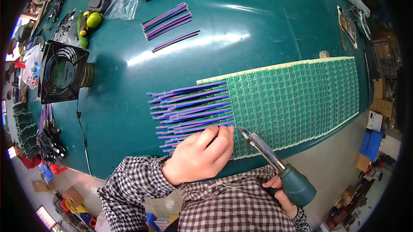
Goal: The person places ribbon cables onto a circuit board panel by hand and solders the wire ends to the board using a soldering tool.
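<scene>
A wide panel of small green circuit boards (297, 103) lies on the table in front of me. Rows of multicoloured ribbon wires (189, 107) stretch leftward from its left edge. My left hand (202, 152) is closed in a pinch at the lower wires, its fingertips right by the board edge; most of the wire under it is hidden. In my right hand (282, 195) is a soldering iron (297, 184) with a dark green handle, partly covering the fingers. The iron's tip points up and left, close beside my left fingertips at the boards.
On the left stands a black fan (63, 73), its cord (84, 133) running toward the near edge. Loose wire bundles (167, 21) lie farther back. A cucumber (81, 30), a green fruit (94, 19) and plastic bags (122, 2) sit at the far left.
</scene>
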The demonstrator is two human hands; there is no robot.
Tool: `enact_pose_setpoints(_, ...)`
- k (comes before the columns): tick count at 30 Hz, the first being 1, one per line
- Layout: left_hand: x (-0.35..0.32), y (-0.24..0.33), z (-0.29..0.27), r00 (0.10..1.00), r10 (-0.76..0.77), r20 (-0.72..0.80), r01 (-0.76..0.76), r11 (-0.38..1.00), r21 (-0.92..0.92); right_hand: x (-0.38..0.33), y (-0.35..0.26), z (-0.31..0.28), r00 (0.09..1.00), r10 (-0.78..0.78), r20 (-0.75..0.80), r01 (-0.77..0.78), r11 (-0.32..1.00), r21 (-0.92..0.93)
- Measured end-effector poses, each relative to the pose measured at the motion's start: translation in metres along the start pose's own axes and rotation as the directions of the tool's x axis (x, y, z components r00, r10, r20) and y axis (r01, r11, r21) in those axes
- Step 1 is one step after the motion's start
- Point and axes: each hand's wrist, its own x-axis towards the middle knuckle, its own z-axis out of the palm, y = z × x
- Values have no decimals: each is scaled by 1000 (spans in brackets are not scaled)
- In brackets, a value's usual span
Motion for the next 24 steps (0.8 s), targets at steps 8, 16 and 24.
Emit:
enact_pose_setpoints(8,1,-1,-1,1000,18,2,-18,1000,23,-8,15,3,999,0,-48,5,996,94)
enact_pose_setpoints(16,-1,-1,0,999,35,-38,-34,999,43,-8,16,5,995,-13,-100,35,975,221)
enact_pose_setpoints(24,-1,1,2,998,13,-61,-10,999,49,-3,4,3,1000,-5,-27,6,1000,6)
